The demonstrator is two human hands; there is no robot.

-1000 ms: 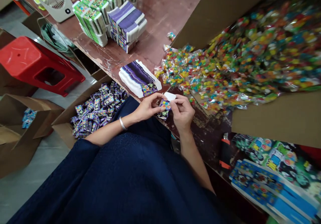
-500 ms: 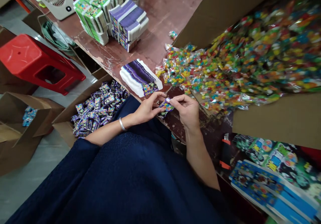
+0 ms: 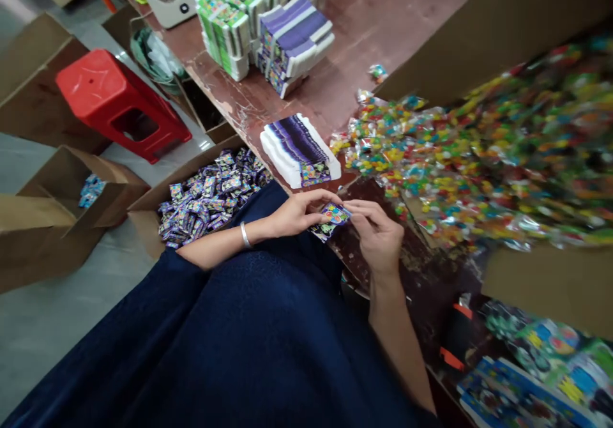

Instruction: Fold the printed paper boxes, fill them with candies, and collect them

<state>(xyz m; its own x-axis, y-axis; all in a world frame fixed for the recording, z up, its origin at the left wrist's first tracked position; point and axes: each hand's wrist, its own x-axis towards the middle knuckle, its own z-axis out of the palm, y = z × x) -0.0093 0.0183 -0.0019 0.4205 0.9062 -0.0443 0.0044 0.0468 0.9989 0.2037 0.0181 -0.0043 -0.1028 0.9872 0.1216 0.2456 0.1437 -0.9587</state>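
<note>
Both hands meet at the near edge of the desk, pinching one small purple printed box between them: the left hand grips its left end with thumb and fingertips closed on it, and the right hand holds the right end the same way. The box sits just over the desk edge, above the person's dark blue lap. Just beyond it on the desk lies a fanned stack of flat purple box blanks, and to the right a heap of clear packets of coloured candy spills out of a large cardboard carton. On the floor to the left, an open carton of finished purple boxes stands beside the person's knee, with a red plastic stool farther off. Upright bundles of green and purple blanks stand at the far side of the desk.
</note>
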